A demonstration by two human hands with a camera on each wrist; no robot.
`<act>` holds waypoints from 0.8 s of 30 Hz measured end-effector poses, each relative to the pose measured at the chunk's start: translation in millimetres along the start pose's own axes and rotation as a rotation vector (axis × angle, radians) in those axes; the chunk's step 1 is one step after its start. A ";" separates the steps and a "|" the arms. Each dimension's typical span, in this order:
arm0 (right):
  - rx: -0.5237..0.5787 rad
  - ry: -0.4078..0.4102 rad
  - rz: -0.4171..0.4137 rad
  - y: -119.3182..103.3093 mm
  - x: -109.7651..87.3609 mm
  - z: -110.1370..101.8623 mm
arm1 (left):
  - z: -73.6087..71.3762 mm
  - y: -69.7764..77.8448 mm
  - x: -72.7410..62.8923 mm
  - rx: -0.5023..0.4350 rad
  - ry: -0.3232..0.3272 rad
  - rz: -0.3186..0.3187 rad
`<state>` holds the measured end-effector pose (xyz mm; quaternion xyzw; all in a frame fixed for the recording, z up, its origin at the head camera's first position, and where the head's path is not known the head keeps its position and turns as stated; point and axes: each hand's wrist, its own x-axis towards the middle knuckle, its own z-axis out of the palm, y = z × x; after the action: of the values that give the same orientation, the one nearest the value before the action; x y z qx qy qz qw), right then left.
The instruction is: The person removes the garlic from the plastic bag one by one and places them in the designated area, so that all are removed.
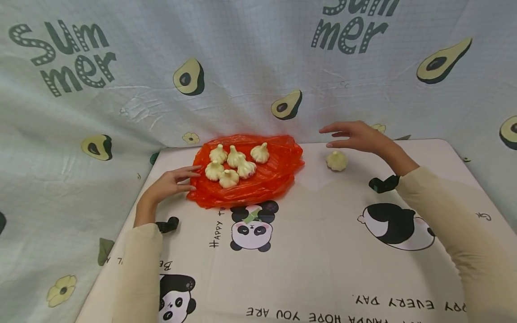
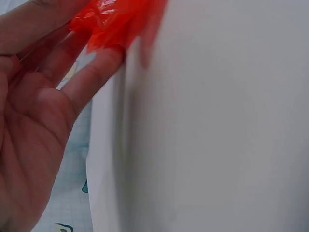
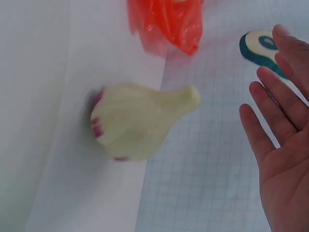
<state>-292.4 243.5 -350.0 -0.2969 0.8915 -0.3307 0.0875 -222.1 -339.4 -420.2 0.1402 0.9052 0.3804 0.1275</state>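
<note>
Both arms [image 1: 456, 224] reach forward in long cream fabric sleeves [image 1: 139, 273]. Bare left hand [image 1: 171, 183] has fingers loosely stretched, bare right hand [image 1: 359, 136] just kinda hovers, thumb apart from its fingers.

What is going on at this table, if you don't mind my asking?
A person is handling garlic with bare hands. The left hand has its fingers at the edge of a red plastic bag, on which six garlic bulbs lie grouped. A seventh bulb sits apart on the panda-printed table, to the bag's right. The right hand is open near that bulb, holding nothing.
</note>
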 end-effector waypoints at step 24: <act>0.183 -0.048 -0.178 -37.9 54.7 50.5 | 2.7 1.2 -0.3 -0.035 0.019 -0.007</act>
<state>-300.9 161.2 -362.2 -0.3737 0.8253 -0.4099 0.1059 -220.6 -336.9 -421.1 0.1311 0.9000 0.3972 0.1227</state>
